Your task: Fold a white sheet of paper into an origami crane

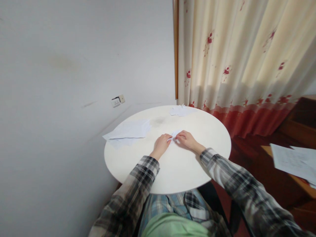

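Over the middle of the round white table, both hands meet at a small piece of white paper. My left hand pinches its left side, fingers closed. On the opposite side my right hand grips the paper between thumb and fingers. The paper looks folded or creased, but its exact shape is partly hidden by the fingers. To the left lies a stack of white paper sheets, its corner reaching past the table edge. Smaller white paper pieces lie at the far side.
A wall with a socket borders the table on the left. Behind it hangs a cream and red curtain. Low on the right, printed sheets rest on a wooden surface. My lap is under the near table edge.
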`<state>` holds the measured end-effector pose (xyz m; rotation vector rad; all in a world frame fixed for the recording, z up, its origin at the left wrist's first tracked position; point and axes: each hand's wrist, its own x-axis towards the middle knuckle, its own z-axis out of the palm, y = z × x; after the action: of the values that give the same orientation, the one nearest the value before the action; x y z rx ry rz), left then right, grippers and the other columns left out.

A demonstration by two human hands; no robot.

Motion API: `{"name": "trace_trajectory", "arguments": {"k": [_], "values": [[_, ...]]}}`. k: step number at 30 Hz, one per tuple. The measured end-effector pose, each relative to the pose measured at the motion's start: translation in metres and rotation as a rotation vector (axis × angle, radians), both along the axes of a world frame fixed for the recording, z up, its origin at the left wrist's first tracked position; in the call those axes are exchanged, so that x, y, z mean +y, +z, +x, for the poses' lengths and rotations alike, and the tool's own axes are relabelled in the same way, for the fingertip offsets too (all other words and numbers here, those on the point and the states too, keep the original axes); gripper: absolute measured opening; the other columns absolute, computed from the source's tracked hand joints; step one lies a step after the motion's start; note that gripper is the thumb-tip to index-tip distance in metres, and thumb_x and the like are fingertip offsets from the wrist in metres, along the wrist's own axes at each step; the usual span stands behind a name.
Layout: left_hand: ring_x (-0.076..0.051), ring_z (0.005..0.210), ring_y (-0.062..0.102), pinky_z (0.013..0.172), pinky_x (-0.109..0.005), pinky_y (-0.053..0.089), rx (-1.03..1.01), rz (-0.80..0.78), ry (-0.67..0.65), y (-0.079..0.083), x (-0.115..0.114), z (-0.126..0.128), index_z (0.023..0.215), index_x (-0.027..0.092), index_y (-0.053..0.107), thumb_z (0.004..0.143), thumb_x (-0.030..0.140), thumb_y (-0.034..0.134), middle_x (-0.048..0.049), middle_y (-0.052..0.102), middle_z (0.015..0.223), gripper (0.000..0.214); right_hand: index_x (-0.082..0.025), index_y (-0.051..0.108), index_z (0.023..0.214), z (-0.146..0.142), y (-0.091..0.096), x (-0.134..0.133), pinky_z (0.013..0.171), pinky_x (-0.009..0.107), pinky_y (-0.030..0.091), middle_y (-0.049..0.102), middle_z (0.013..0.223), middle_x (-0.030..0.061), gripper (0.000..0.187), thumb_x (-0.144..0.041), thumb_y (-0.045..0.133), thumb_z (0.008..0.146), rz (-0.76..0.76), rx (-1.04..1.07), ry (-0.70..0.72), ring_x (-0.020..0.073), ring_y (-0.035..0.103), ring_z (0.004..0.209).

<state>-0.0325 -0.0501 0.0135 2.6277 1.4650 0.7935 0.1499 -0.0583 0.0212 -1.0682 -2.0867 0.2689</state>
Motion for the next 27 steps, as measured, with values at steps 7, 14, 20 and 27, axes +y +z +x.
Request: {"name": "trace_trajectory", "arguments": {"k": [7, 14, 20, 27], "values": [[-0.016, 0.094, 0.058, 0.087, -0.027, 0.041, -0.032, -0.046, -0.043, 0.001, 0.004, 0.001, 0.098, 0.021, 0.065, 0.082, 0.018, 0.047, -0.0022, 0.066, 0.102, 0.024, -0.019, 0.066, 0.084, 0.0, -0.008, 0.006, 0.087, 0.028, 0.04, 0.067, 0.094, 0.0025, 0.029, -0.004, 0.047, 0.067, -0.016, 0.011, 0.046, 0.0153, 0.057, 0.091], [-0.016, 0.094, 0.059, 0.088, -0.027, 0.04, -0.034, -0.036, -0.018, 0.002, 0.001, 0.002, 0.096, 0.022, 0.066, 0.082, 0.022, 0.049, -0.0019, 0.066, 0.103, 0.022, -0.018, 0.064, 0.089, 0.003, -0.013, 0.01, 0.084, 0.026, 0.042, 0.067, 0.094, 0.0026, 0.034, -0.004, 0.047, 0.064, -0.073, -0.103, 0.003, 0.0152, 0.059, 0.089], [-0.017, 0.094, 0.06, 0.089, -0.028, 0.041, -0.034, -0.04, 0.006, 0.004, 0.0, 0.001, 0.096, 0.022, 0.066, 0.08, 0.022, 0.051, -0.0029, 0.067, 0.101, 0.022, -0.018, 0.066, 0.088, 0.002, -0.006, 0.003, 0.083, 0.026, 0.042, 0.068, 0.087, 0.0033, 0.029, -0.008, 0.051, 0.066, -0.003, -0.17, 0.018, 0.0151, 0.059, 0.085], [-0.016, 0.103, 0.057, 0.093, -0.027, 0.04, -0.16, -0.136, -0.107, -0.008, 0.011, 0.0, 0.104, 0.015, 0.064, 0.081, 0.015, 0.044, -0.0068, 0.063, 0.109, 0.03, -0.019, 0.068, 0.085, 0.003, -0.003, 0.001, 0.074, 0.025, 0.043, 0.068, 0.082, 0.0034, 0.014, -0.022, 0.058, 0.075, 0.031, -0.196, 0.053, 0.0142, 0.058, 0.077]]}}
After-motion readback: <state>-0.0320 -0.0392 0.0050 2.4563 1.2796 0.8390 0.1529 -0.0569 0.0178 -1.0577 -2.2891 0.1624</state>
